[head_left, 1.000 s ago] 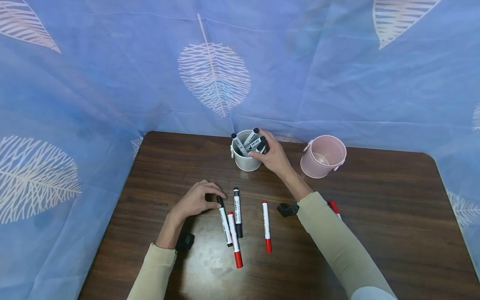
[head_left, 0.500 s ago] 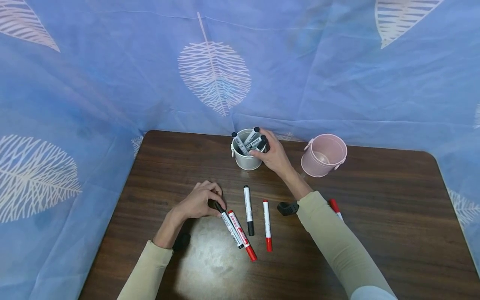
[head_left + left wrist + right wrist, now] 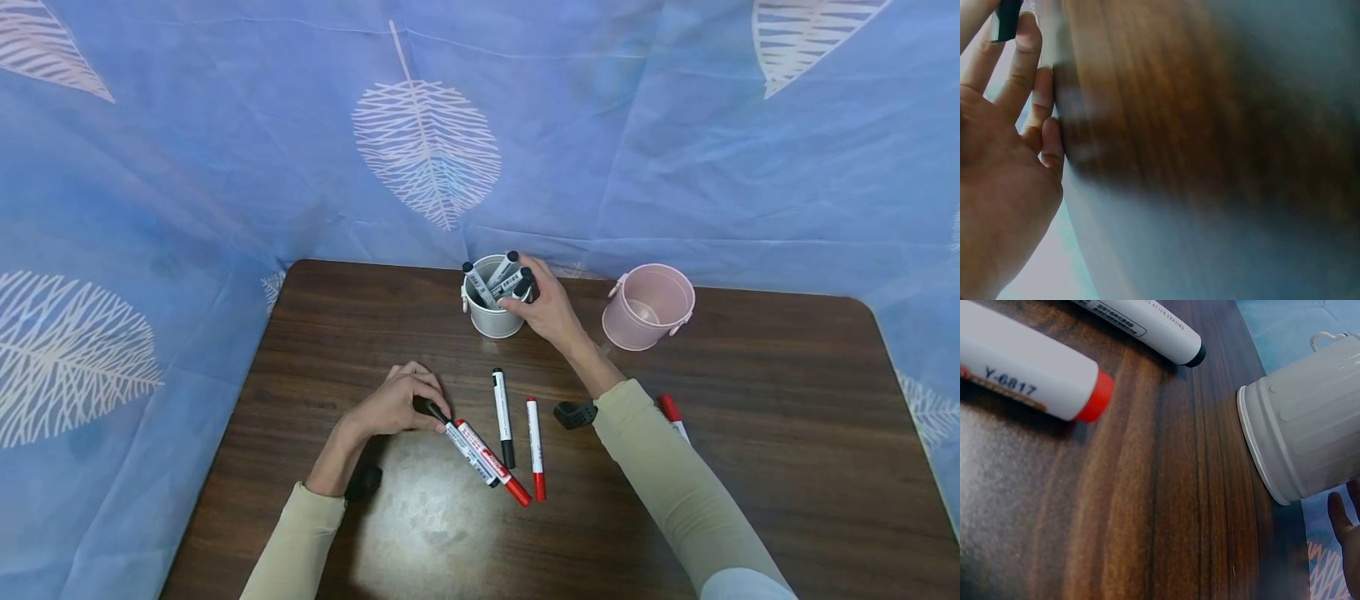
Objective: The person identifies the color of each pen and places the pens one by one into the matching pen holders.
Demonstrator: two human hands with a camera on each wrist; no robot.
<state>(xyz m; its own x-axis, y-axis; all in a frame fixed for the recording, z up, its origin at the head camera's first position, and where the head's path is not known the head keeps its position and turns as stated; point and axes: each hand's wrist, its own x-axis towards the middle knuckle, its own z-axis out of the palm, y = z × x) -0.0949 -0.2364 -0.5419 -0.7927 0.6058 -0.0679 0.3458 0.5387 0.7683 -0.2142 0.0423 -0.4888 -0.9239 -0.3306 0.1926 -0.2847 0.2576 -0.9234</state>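
At the table's left-middle, my left hand [image 3: 401, 402] pinches a black whiteboard marker [image 3: 471, 454] by its cap end. A dark cap [image 3: 1007, 20] shows at the fingertips in the left wrist view. Alongside that marker lies a red marker [image 3: 491, 461], appearing to touch it. Farther right are another black marker [image 3: 502, 417] and a second red marker [image 3: 535, 446]. My right hand [image 3: 551, 308] grips the right side of a white bucket [image 3: 495, 323], thumb in front and fingers behind. Several black-capped markers [image 3: 480, 286] stand tilted inside; the hand partly covers them.
A pink bucket [image 3: 637, 325] stands right of the white one, with no marker visible inside. Another red marker [image 3: 670, 408] is partly hidden by my right sleeve. A blue leaf-print cloth [image 3: 555, 150] hangs behind the wooden table [image 3: 780, 417].
The held black marker's lower end has swung right, and the red marker beside it has shifted right too. The other black marker has also moved right. My right hand stays at the white bucket.
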